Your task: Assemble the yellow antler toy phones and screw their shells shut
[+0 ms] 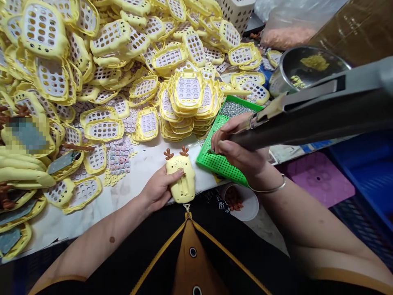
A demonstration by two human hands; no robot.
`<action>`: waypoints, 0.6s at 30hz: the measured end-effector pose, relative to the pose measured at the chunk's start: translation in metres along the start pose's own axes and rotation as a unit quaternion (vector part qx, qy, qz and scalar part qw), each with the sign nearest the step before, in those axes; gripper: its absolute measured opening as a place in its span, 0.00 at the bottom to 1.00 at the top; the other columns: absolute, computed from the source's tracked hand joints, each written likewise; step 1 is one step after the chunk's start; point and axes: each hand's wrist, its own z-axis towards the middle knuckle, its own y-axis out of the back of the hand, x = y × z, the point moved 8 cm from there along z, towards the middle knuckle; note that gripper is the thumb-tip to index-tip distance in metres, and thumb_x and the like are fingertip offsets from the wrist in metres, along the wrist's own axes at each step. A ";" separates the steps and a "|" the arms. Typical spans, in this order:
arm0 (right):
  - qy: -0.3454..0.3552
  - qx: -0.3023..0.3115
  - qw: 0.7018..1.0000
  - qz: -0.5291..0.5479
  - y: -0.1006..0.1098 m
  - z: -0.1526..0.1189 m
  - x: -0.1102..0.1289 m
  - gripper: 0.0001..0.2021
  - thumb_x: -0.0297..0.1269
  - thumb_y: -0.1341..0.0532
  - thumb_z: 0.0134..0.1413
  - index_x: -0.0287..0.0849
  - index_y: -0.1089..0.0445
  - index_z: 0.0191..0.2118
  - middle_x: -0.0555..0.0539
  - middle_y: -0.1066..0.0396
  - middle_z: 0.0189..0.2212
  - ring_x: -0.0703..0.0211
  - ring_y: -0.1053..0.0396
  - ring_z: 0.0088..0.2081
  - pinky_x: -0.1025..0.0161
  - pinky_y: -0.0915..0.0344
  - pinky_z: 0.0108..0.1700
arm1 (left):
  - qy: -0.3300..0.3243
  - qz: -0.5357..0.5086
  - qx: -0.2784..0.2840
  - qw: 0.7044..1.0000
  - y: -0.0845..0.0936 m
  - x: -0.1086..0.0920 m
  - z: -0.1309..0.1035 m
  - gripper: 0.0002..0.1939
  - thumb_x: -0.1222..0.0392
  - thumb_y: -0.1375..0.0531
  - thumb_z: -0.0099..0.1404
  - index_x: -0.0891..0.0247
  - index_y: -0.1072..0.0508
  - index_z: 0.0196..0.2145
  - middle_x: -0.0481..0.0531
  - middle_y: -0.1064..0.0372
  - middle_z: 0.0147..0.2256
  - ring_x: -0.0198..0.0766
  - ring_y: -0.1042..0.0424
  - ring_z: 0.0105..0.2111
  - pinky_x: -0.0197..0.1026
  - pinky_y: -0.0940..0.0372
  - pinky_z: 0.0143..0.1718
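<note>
My left hand (159,184) is closed around a yellow toy phone (188,184) with brown antlers, held upright near my body. Its back faces me, showing speaker holes and an uncovered battery compartment, with my thumb across the upper part. On the right, my right hand (238,153) wraps round the front end of a long dark electric screwdriver (294,119). The tool's tip points down over a green perforated tray (222,164). Many small silver screws (235,110) lie in that tray's far end. The two hands are apart.
Stacked yellow shells (187,92) stand ahead, and a large heap of shells (113,41) covers the left and back. Small button pieces (118,157) lie on the white table (136,164). A metal bowl (276,76) sits back right; a white tub (250,203) is below the edge.
</note>
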 end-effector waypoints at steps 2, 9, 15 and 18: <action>0.003 0.007 1.000 0.021 -0.001 0.000 -0.001 0.18 0.58 0.38 0.50 0.49 0.33 0.37 0.50 0.34 0.25 0.56 0.32 0.28 0.54 0.34 0.29 | 0.004 -0.004 0.004 1.000 0.000 0.001 0.000 0.24 0.62 0.32 0.53 0.65 0.32 0.47 0.56 0.24 0.36 0.44 0.24 0.34 0.44 0.28 0.36; 0.016 0.005 0.996 0.088 -0.003 -0.001 0.002 0.15 0.52 0.38 0.51 0.50 0.36 0.39 0.52 0.36 0.25 0.60 0.36 0.24 0.56 0.35 0.26 | 0.015 -0.007 0.007 1.000 0.001 0.002 0.000 0.24 0.62 0.31 0.53 0.66 0.33 0.46 0.56 0.24 0.36 0.44 0.24 0.33 0.45 0.28 0.35; 0.035 -0.002 0.994 0.099 -0.004 -0.003 0.001 0.13 0.50 0.37 0.53 0.50 0.35 0.40 0.54 0.37 0.24 0.61 0.37 0.23 0.57 0.35 0.26 | 0.018 -0.003 0.014 1.000 -0.001 0.002 0.000 0.24 0.63 0.32 0.53 0.67 0.33 0.47 0.57 0.24 0.36 0.45 0.24 0.33 0.46 0.29 0.36; 0.070 0.001 0.985 0.157 -0.002 -0.004 0.019 0.11 0.41 0.36 0.52 0.51 0.34 0.41 0.55 0.36 0.23 0.62 0.37 0.21 0.59 0.35 0.25 | 0.022 0.000 0.012 1.000 -0.001 0.001 0.001 0.25 0.66 0.33 0.53 0.67 0.34 0.49 0.58 0.24 0.37 0.44 0.24 0.35 0.46 0.30 0.40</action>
